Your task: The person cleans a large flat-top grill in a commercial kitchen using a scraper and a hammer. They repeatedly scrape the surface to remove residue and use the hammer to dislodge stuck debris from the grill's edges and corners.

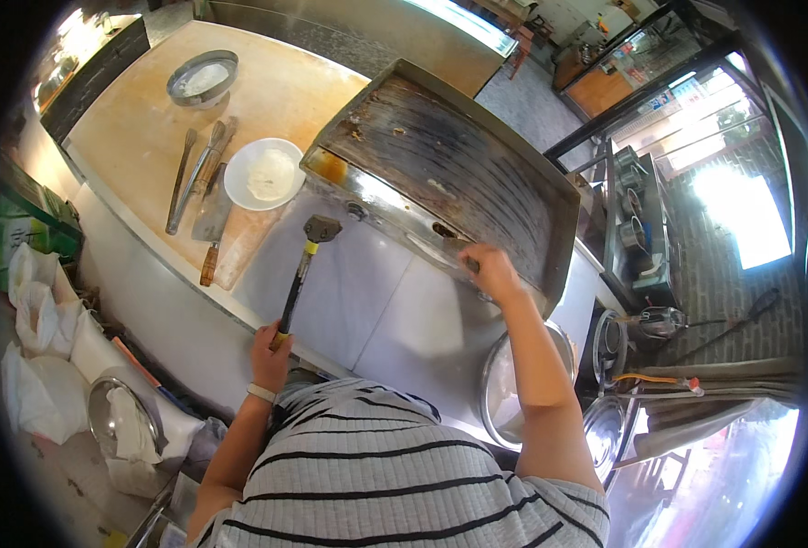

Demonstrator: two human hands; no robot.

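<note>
My left hand (271, 359) is closed around the handle of a long-handled scraper (294, 288) with a yellow collar; its broad, dirty head points away from me over the pale tiled counter. My right hand (493, 270) grips a small dark tool (460, 244), perhaps a scraper, at the near edge of a flat metal griddle (465, 164). Its far end lies beside a slot in the griddle's front ledge. Streaks and brown residue mark the griddle plate. Left of the griddle stands a white bowl of flour-like powder (265, 174).
Brushes (181, 181), a wooden-handled cleaver (213, 216) and a sieve holding white powder (202, 78) lie on the wooden board (130, 137). A large metal pot (496, 390) stands by my right forearm. White bags (44, 383) and a steel bowl (106, 411) are low at left.
</note>
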